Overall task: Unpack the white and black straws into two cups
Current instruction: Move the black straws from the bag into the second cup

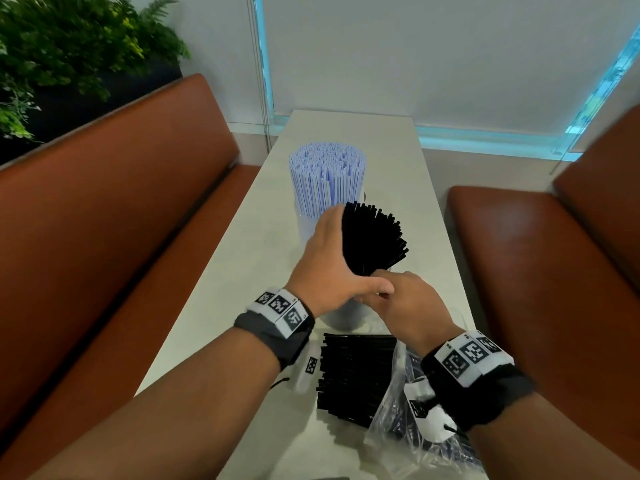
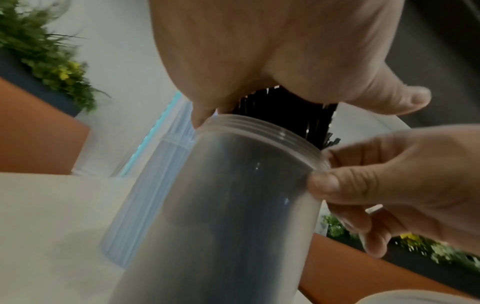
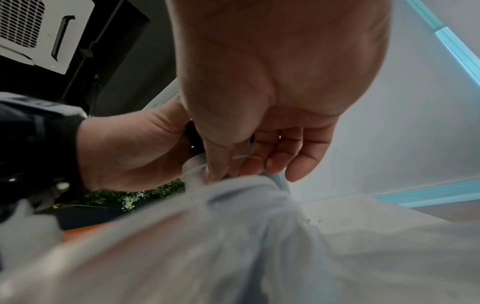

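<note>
A long pale table (image 1: pixel 408 209) runs between two brown booth seats (image 1: pixel 114 216) toward a shaded window. On it, the left hand (image 1: pixel 329 261) lies with straight fingers flat against the side of the black straws (image 1: pixel 372 237), thumb across their base. These straws stand in the near cup (image 2: pixel 233 205), their long axis tilted, tips fanning up and to the right. The right hand (image 1: pixel 405 299) pinches that frosted cup's rim between thumb and curled fingers. Just behind, the white straws (image 1: pixel 327 174) stand upright, packed in the far cup (image 2: pixel 155 185). Nearer the person, a loose stack of black straws (image 1: pixel 356 372) lies flat, long axis across the table, beside a crumpled clear bag (image 1: pixel 398 427).
</note>
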